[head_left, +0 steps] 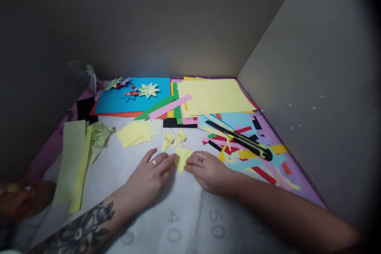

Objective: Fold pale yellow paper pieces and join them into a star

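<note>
A small folded piece of yellow paper (pixel 181 158) lies between my two hands, low over the white sheet. My left hand (pixel 154 172), with a ring on one finger, has its index fingertip and thumb side closed at the paper's left edge; the thumb is mostly hidden. Pinched on the right edge is my right hand (pixel 210 172), fingers curled together. Just beyond stand two small folded yellow paper points (pixel 168 141). Flat yellow paper pieces (pixel 135 134) lie farther left.
Crumpled green paper (pixel 99 137) and long pale strips (pixel 70 158) lie left. At the right, a yellow-and-black utility knife (pixel 241 141) rests on colored paper scraps (pixel 262 172). Behind are a blue sheet (pixel 119 101), a folded paper star (pixel 149 90) and a pale yellow sheet (pixel 211 95). Walls stand close behind.
</note>
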`<state>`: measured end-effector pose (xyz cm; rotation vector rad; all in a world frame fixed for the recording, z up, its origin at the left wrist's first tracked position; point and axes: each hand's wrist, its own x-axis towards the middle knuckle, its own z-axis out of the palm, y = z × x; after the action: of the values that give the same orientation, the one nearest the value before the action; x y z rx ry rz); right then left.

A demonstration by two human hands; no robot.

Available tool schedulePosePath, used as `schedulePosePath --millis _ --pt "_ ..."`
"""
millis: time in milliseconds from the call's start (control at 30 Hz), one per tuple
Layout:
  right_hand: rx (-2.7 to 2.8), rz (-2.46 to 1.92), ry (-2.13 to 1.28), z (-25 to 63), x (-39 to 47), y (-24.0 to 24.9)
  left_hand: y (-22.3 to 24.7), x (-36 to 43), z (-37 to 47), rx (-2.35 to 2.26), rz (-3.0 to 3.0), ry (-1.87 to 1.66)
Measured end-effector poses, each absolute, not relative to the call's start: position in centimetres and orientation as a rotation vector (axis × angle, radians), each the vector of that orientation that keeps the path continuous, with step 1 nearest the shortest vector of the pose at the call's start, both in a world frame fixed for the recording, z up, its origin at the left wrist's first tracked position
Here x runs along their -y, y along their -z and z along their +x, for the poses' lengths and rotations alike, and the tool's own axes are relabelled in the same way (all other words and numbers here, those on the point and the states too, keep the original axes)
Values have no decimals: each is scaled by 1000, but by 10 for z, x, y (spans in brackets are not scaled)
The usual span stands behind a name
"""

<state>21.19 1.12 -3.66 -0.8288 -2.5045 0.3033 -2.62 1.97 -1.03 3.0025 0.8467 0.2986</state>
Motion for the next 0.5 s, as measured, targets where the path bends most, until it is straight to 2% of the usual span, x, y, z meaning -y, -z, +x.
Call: schedulePosePath --millis 300,500 --pt "2480 -815 -320 213 -14 37 16 -24 -23 -754 2979 -425" --pt "2576 -716 -352 214 -15 31 12 -26 -24 -538 2980 -550"
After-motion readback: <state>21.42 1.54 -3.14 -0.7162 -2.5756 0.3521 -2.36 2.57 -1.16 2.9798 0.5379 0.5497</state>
